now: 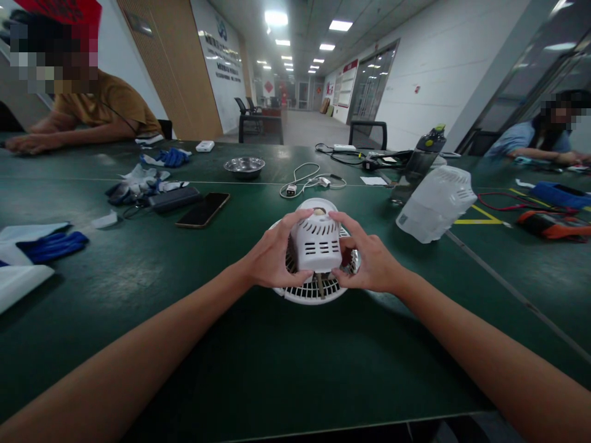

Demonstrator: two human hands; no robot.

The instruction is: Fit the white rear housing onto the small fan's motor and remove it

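A white plastic fan motor cover [318, 240] with rows of slots is held between my two hands. My left hand [276, 253] grips its left side, thumb low and fingers at the top. On the other side, my right hand [372, 258] clasps it the same way. Beneath and behind the cover is a round white fan grille [307, 297], partly hidden by the hands. A thin brownish part shows below the cover over the grille's bars; I cannot make out what it is.
A black phone [203, 210], a dark case [174, 199] and gloves [170, 157] lie to the left. Ahead are a metal bowl [244, 167] and white cable [305, 181]. Rightward stand a white vented piece [434, 203] and a bottle [418, 163]. Two people sit across the table.
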